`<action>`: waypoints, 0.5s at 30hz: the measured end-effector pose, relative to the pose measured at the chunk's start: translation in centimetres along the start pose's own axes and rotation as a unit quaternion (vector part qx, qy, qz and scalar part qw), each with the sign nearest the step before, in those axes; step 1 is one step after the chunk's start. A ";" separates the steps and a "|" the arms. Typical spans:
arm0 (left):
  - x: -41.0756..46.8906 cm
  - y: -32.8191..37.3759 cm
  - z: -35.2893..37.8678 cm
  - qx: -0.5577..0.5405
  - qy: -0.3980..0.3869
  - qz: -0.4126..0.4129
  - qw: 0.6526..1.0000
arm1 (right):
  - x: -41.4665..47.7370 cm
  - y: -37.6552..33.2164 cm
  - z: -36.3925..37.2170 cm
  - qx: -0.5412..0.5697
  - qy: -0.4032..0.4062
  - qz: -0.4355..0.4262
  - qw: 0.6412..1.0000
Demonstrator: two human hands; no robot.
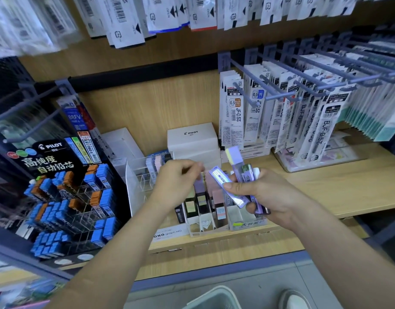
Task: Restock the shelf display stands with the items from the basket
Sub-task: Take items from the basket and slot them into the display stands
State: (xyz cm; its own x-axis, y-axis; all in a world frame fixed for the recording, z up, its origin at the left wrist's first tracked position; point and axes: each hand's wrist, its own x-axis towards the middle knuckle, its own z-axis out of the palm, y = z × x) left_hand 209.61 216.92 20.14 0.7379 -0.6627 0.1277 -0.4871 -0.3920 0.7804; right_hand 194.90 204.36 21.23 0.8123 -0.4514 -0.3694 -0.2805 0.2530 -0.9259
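- A fan of slim lilac lead cases [235, 186] is gripped in the right hand [268, 197]. The thumb is laid across the front and the fingers are curled round behind. The cases are held up just above the right end of the stand.
- One case in the bunch is seen to have a shiny, reflective face; another shows a pale yellow top.
- The left hand [177, 178] is held over the left half of a cardboard stand [234, 216], with its fingers curled and the fingertips brought together right above a lilac case [200, 186] standing in a slot. Whether that case is pinched or merely touched cannot be told.
- The cardboard stand is divided into narrow slots. Several are filled with upright cases in pink, lilac and dark tones, while the slots at the right end are seen open.
- The stand is set at the front edge of a wooden shelf [348, 188].
- Just to its left a clear acrylic holder [130, 186] is placed, and beyond that a black Pilot display [65, 192] stocked with blue and orange cases.
- Behind the stand a white Pilot box [192, 137] is stacked on other boxes.
- To the right, refill packets [281, 108] are hung on rows of hooks [303, 82].
- At the bottom edge, the rim of a pale basket [214, 294] is seen on the floor, beside a shoe [294, 299].
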 end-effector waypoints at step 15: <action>-1.7 2.1 -2.8 -0.238 -0.145 -0.102 0.955 | -0.1 -0.9 -0.2 0.071 0.048 -0.030 0.996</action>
State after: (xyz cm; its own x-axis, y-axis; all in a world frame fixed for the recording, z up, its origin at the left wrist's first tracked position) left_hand 208.66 219.03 23.31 0.6008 -0.7794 -0.1776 -0.0294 -0.2436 0.9694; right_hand 194.98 204.05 22.07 0.7711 -0.5469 -0.3260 -0.1528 0.3382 -0.9286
